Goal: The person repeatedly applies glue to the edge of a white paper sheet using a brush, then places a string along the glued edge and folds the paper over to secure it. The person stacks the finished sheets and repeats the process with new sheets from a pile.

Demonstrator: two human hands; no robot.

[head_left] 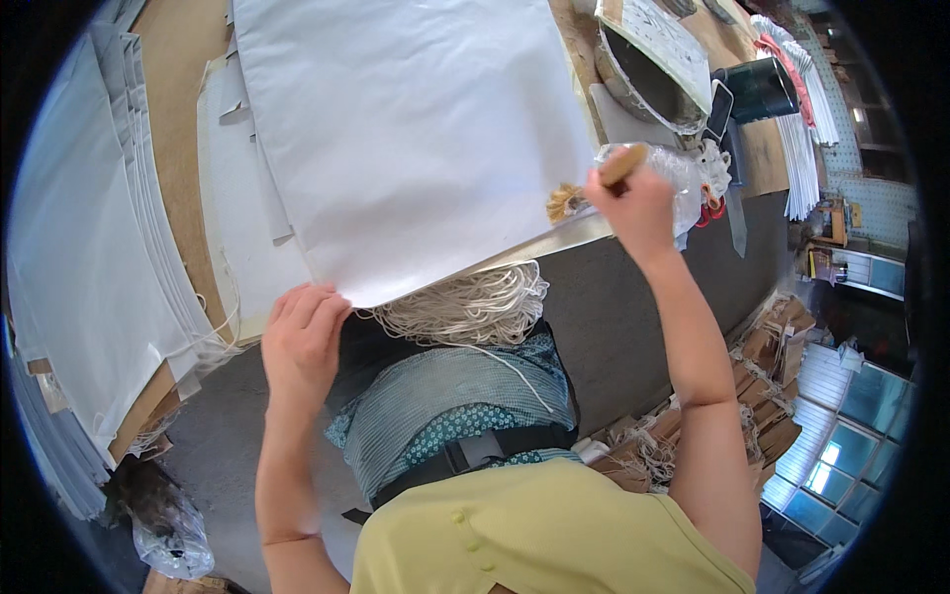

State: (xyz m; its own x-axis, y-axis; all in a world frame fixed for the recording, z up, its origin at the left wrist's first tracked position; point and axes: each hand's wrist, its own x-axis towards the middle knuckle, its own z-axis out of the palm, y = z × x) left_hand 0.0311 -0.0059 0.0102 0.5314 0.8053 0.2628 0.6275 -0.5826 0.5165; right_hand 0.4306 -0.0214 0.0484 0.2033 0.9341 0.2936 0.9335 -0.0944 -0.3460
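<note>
My right hand is closed round the wooden handle of a brush. Its tan bristles point left, at the near right corner of a large white paper sheet. That sheet lies flat on top of other white sheets on the table. At the near left corner of the sheet, my left hand pinches the edge with bent fingers; the thumb is partly hidden. Between my hands, a bundle of white cord hangs below the table edge, against my lap.
Stacked white paper bags with cords stand at left. Beyond my right hand are a pasty pot with a board across it, a dark mug, red-handled scissors and clear plastic. Cardboard bundles lie at lower right.
</note>
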